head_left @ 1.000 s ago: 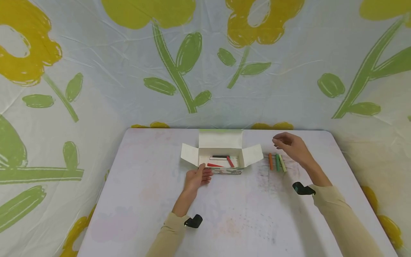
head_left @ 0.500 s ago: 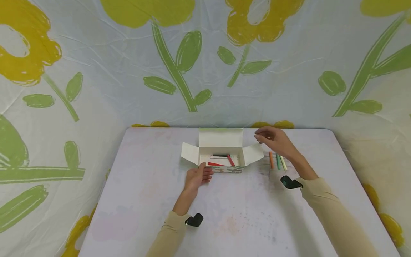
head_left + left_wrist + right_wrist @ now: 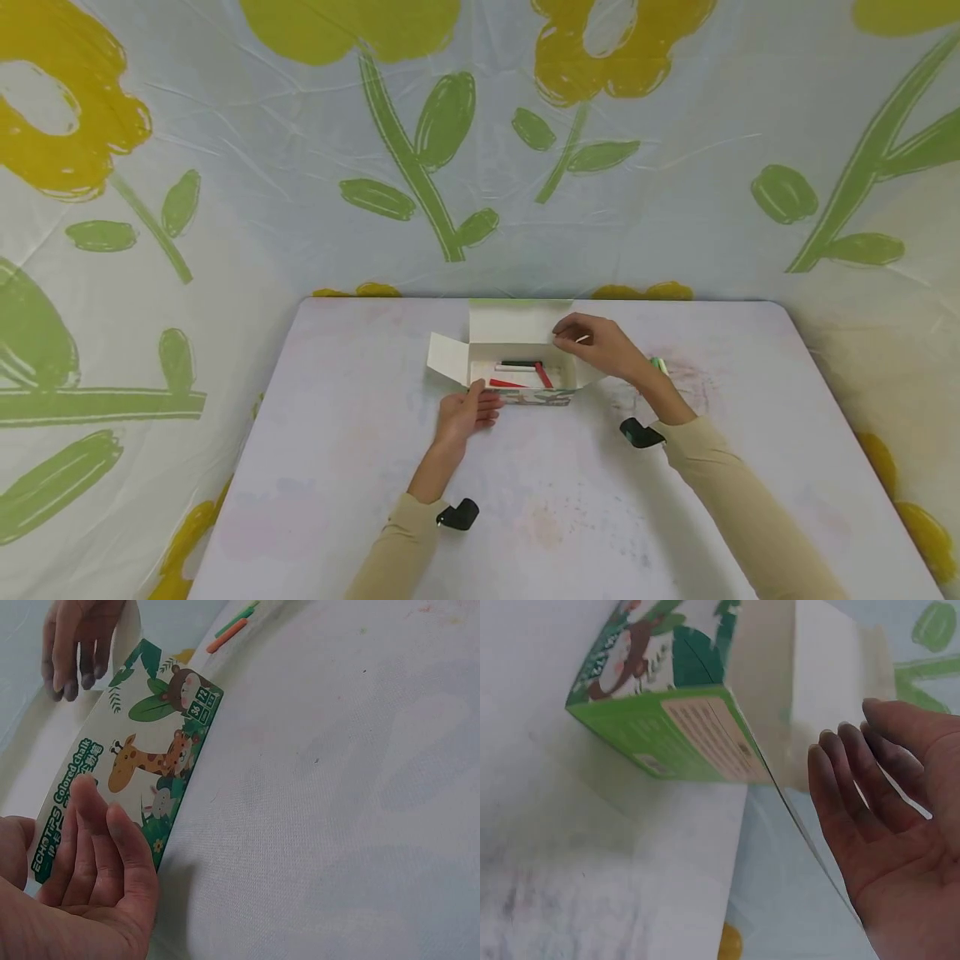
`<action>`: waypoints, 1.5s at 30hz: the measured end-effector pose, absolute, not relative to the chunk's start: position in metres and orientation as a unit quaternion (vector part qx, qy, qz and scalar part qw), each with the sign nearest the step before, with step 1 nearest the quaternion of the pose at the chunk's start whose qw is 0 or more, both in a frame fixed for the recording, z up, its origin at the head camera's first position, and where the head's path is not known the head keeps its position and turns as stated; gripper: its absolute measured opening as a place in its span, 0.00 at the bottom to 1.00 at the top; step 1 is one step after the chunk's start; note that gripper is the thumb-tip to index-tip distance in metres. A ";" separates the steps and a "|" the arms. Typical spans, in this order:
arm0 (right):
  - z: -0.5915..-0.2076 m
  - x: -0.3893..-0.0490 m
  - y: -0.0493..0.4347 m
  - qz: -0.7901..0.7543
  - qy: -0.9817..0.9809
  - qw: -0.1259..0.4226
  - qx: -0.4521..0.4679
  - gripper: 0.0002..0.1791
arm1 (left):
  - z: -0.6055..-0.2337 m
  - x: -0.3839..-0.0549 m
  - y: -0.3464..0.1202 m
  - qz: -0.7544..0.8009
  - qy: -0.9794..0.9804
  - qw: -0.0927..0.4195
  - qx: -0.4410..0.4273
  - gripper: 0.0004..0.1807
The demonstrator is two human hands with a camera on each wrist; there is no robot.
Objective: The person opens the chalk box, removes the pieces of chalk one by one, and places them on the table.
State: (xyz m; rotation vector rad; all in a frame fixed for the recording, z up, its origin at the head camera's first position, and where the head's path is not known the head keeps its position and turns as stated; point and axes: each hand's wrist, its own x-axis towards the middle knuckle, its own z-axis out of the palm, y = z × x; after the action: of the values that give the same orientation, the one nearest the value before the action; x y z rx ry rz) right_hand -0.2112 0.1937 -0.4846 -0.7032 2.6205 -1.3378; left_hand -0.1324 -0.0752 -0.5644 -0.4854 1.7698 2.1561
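An open colored-chalk box (image 3: 525, 398) with animal print sits mid-table, its lid and side flaps spread. Inside lie two red sticks (image 3: 504, 384), a dark green one (image 3: 517, 363) and a white one. My left hand (image 3: 468, 408) rests its relaxed fingers against the box's front left corner (image 3: 150, 750), thumb at the rim. My right hand (image 3: 566, 335) hovers over the box's right end, pinching a thin white chalk stick (image 3: 582, 338). Its dusty fingers (image 3: 75, 645) hang by the right flap. The right wrist view shows the box's green end (image 3: 690, 727) beside that hand (image 3: 877, 795).
Loose chalk sticks lie on the table right of the box: an orange one (image 3: 227, 635) and a green one (image 3: 240, 616), mostly hidden behind my right wrist in the head view (image 3: 658, 364). The white table (image 3: 570, 517) carries faint chalk smudges. A flowered sheet hangs behind.
My right hand has travelled left from above the loose chalk sticks to over the box's right end. The left hand and the box have stayed put.
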 end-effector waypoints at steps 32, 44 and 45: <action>-0.535 -0.227 0.120 -0.358 0.841 0.220 -0.341 0.12 | -0.568 -0.135 -0.074 0.754 0.615 0.149 -0.177 0.26; -0.529 -0.229 0.121 -0.303 0.852 0.250 -0.347 0.06 | -0.567 -0.136 -0.073 0.755 0.616 0.143 -0.176 0.27; -0.529 -0.229 0.121 -0.302 0.852 0.252 -0.347 0.06 | -0.567 -0.136 -0.073 0.755 0.615 0.142 -0.178 0.27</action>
State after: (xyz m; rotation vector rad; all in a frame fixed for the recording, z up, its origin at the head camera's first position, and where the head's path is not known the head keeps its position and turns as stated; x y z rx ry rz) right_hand -0.2292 0.1210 -0.5293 -0.9424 2.3159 -0.8204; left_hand -0.1361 -0.0727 -0.5674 -0.5130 1.7744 2.1800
